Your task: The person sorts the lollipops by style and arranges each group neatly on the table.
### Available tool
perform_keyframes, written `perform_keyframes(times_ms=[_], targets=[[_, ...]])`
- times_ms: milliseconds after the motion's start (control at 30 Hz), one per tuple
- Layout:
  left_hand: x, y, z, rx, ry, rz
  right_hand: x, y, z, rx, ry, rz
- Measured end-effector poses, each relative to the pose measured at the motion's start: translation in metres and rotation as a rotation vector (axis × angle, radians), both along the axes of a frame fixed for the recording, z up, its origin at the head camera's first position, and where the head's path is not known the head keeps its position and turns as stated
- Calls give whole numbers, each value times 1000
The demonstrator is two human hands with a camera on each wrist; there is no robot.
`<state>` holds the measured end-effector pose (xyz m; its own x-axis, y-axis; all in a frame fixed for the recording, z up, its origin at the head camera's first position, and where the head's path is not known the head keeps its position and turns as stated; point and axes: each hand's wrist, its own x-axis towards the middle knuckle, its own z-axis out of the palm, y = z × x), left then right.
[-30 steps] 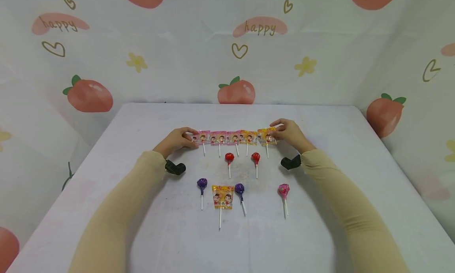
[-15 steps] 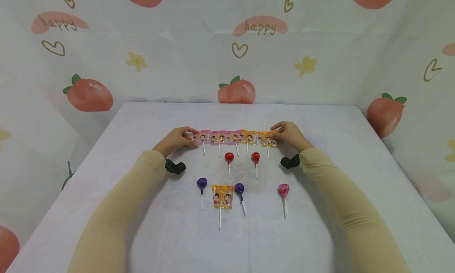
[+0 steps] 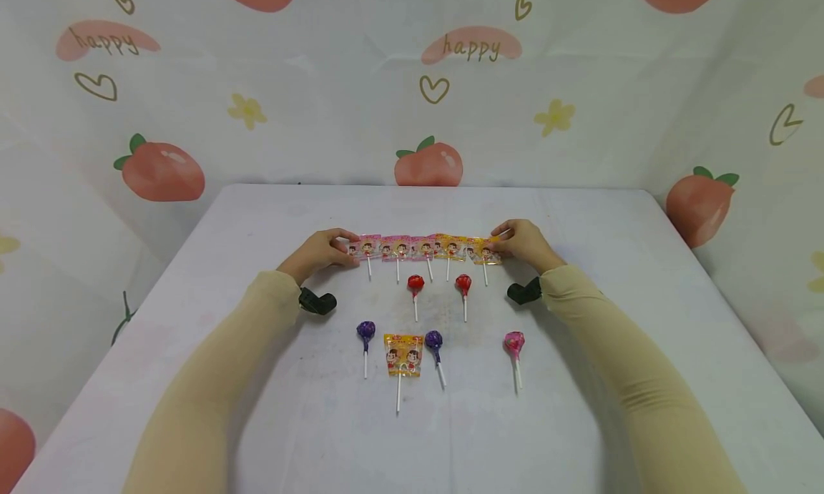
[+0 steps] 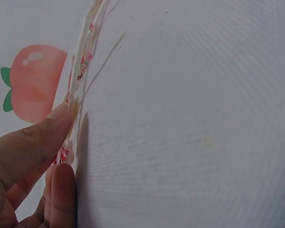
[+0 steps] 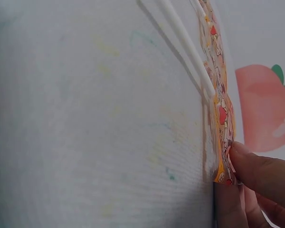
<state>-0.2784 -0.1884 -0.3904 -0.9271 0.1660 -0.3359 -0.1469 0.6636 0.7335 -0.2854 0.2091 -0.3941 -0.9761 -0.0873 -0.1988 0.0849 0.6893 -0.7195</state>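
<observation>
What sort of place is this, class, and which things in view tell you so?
Probably an indoor tabletop workspace, perhaps staged for sorting sweets: a broad white table, a peach-printed backdrop behind it, and wrapped lollipops laid out on top.

- White backdrop (image 3: 335,72) at twelve o'clock, printed with peaches (image 3: 428,165), hearts (image 3: 434,90), yellow flowers (image 3: 247,113)
- White table (image 3: 450,451) spreading toward six o'clock
- Dark cord (image 3: 121,324) by its edge, near nine o'clock
</observation>
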Motion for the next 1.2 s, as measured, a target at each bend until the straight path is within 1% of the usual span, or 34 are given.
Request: perform_keyframes(times_ms=[200,267,467,800,933,1200], targets=[[0,0,0,-1,-2,0,-1,0,0,-57,-15,-14],[-1,0,0,1,-2,2,-1,0,0,-59,-18,-17],[-2,0,-1,9,3,2,1,-1,2,-36,-20,-16],[-3,0,-1,-11,5,-5,2,-1,2,0,-31,-18],[-3,0,-1,-18,12,-11,0,-1,1,-2,-36,-18],[-3,-1,-2,-5,7,-6,-1,-1,-1,20,-30,-21]])
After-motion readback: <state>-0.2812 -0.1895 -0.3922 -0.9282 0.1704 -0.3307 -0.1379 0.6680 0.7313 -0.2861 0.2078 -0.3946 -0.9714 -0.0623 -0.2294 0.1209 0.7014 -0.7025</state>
